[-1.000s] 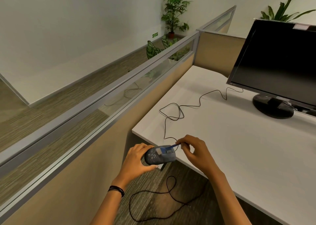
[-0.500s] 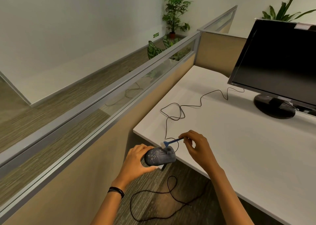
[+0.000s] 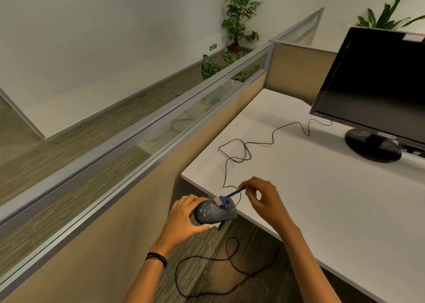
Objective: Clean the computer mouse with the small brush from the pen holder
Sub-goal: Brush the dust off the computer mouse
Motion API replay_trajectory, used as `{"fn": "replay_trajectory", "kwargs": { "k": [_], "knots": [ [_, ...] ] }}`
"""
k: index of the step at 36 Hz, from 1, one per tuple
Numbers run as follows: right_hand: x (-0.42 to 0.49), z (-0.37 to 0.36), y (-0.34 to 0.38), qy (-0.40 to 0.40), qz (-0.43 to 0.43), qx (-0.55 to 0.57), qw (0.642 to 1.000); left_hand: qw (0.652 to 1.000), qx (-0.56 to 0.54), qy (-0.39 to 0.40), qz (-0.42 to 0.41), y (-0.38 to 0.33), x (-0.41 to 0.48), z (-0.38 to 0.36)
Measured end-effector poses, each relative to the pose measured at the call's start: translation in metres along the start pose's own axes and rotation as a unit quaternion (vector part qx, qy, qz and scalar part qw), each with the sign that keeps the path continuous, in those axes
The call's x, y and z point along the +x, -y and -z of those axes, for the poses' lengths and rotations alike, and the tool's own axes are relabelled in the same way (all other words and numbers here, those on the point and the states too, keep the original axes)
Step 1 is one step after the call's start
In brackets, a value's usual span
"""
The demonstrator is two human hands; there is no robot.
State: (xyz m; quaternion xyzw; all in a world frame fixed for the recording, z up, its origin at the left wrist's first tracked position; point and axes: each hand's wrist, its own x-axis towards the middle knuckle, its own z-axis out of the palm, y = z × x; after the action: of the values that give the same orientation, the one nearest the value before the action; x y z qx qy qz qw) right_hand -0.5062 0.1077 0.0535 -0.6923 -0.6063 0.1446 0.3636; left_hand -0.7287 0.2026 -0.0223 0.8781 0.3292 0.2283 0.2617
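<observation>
Mouse (image 3: 215, 213), dark with pale specks, is held in the air just off the near corner of the desk (image 3: 333, 210). Its rear is hidden under the left hand (image 3: 184, 220), whose fingers and thumb curl round it. The blue-handled brush (image 3: 230, 195) has its pale bristles touching the mouse's top by the wheel, and the handle end is buried in the pinching fingertips of the right hand (image 3: 264, 199). A black cable (image 3: 246, 151) loops across the desk toward the monitor (image 3: 372, 84), which is cut off at the right edge. A second loop hangs below the hands; whether it joins cannot be told. A pot (image 3: 234, 47) by the far wall holds a plant.
</observation>
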Motion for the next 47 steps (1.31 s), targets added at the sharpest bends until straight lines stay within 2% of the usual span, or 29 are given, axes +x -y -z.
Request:
{"fn": "replay_trajectory", "kwargs": {
  "k": [5, 8, 11, 13, 18, 24, 29, 32, 35, 40, 45, 47],
  "knots": [
    [0.003, -0.007, -0.012, -0.027, -0.01, -0.038, 0.999, 1.0, -0.005, -0.003, 0.004, 0.002, -0.002, -0.001],
    [0.002, -0.006, -0.009, -0.038, -0.01, -0.008, 0.999, 1.0, -0.004, -0.003, 0.007, 0.004, -0.002, -0.001],
    [0.002, -0.005, -0.006, -0.012, -0.014, 0.043, 0.999, 1.0, -0.003, -0.004, 0.008, 0.005, -0.003, 0.0],
    [0.003, -0.006, -0.008, -0.009, -0.028, 0.039, 0.999, 1.0, -0.004, -0.003, 0.006, 0.005, -0.003, 0.0],
    [0.007, -0.007, -0.011, -0.064, -0.043, 0.033, 0.996, 1.0, 0.0, -0.002, 0.004, 0.006, -0.004, 0.0],
    [0.009, -0.01, -0.007, -0.011, -0.052, 0.084, 0.995, 1.0, 0.0, 0.0, 0.008, 0.007, -0.005, 0.001],
    [0.01, -0.015, -0.01, -0.074, -0.062, 0.106, 0.99, 1.0, -0.004, -0.003, 0.01, 0.008, -0.006, 0.002],
    [0.01, -0.014, -0.006, -0.042, -0.051, 0.142, 0.988, 1.0, -0.001, -0.003, 0.011, 0.009, -0.006, 0.002],
    [0.009, -0.017, -0.008, -0.018, -0.051, 0.134, 0.99, 1.0, 0.0, -0.001, 0.011, 0.009, -0.006, 0.002],
    [0.01, -0.02, -0.009, -0.095, -0.065, 0.143, 0.983, 1.0, 0.002, -0.001, 0.01, 0.006, -0.007, 0.002],
    [0.009, -0.02, -0.007, -0.019, -0.057, 0.13, 0.99, 1.0, 0.002, 0.0, 0.016, 0.004, -0.008, 0.002],
    [0.009, -0.023, -0.01, -0.035, -0.07, 0.114, 0.99, 1.0, 0.002, 0.002, 0.016, 0.004, -0.008, 0.002]
  ]
}}
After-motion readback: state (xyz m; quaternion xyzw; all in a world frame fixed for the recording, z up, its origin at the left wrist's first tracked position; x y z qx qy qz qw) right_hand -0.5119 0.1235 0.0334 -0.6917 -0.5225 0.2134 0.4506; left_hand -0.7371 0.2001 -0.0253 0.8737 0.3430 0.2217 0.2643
